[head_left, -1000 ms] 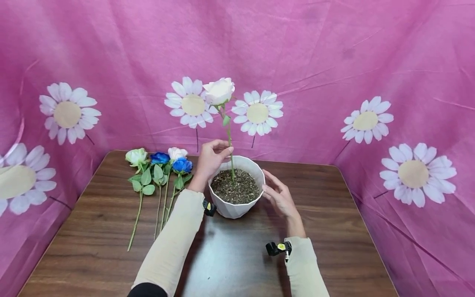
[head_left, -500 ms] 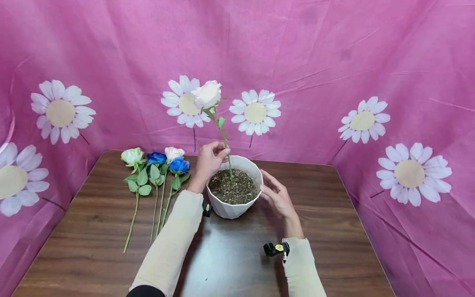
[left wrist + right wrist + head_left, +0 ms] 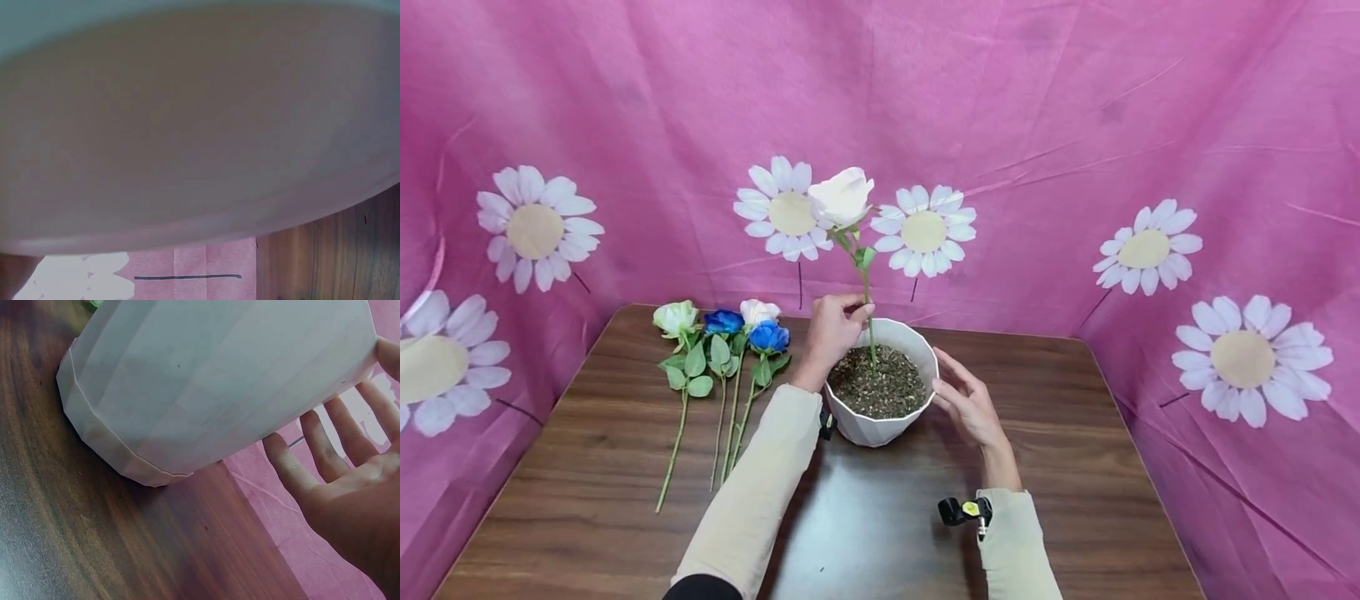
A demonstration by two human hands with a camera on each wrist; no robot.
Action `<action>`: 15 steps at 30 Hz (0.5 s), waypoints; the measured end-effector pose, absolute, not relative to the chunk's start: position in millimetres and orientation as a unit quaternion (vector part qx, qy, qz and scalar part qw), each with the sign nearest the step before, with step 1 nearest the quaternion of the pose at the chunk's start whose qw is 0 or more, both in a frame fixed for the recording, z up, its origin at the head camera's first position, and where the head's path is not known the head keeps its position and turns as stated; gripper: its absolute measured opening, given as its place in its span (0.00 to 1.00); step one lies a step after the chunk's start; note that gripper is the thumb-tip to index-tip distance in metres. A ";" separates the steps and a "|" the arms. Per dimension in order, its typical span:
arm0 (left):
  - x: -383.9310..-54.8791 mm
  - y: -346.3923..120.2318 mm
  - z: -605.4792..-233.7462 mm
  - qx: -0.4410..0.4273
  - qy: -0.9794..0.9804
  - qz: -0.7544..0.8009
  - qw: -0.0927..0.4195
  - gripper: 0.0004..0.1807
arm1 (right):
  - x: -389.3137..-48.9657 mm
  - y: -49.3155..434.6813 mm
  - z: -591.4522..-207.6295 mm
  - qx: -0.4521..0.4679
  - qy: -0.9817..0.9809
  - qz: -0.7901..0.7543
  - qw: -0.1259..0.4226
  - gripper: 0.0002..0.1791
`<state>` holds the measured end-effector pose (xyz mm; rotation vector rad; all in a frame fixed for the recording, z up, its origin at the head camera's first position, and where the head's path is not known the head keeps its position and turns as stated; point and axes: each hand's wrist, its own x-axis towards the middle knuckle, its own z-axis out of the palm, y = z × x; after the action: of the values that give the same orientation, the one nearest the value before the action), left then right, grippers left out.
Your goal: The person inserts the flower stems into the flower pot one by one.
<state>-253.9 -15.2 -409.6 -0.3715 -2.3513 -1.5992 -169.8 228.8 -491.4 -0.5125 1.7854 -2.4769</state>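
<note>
A white rose (image 3: 841, 198) stands in a white faceted pot (image 3: 874, 430), its stem entering the dark soil (image 3: 883, 383) and leaning slightly left at the bloom. My left hand (image 3: 835, 336) pinches this stem between thumb and fingertips, just above the pot's back rim. On the pot's right side, my right hand (image 3: 967, 403) touches the wall near the rim. The right wrist view shows its fingers (image 3: 325, 440) fairly straight and spread against the pot. A large blurred surface fills most of the left wrist view, and the left hand's fingers are hidden there.
Left of the pot, several cut roses lie on the wooden table (image 3: 1075, 467): a pale green rose (image 3: 676, 318), blue roses (image 3: 768, 335) and a pale pink rose (image 3: 759, 311). Pink cloth (image 3: 1000, 100) printed with daisies hangs behind and beside the table.
The bloom leaned left half a second ago and is now more upright, turned slightly. My left hand still pinches the stem. The right hand stays at the pot's side.
</note>
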 end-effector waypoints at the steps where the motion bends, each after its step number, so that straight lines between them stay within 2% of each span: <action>1: -253.6 -15.5 -410.2 -0.128 -0.817 -0.544 0.140 0.06 | -168.1 228.0 -489.6 -0.165 0.575 -0.801 0.025 0.31; 7: -257.6 -16.5 -411.2 -0.137 -0.831 -0.516 0.157 0.05 | -165.8 226.7 -486.7 -0.157 0.579 -0.800 0.020 0.30; 15: -261.6 -16.8 -406.2 -0.145 -0.850 -0.481 0.155 0.08 | -168.2 224.3 -480.7 -0.129 0.587 -0.799 0.034 0.34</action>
<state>-261.6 -16.8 -406.2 -0.4142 -2.4360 -1.3790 -168.2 224.3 -480.7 -0.3957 1.8053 -2.4562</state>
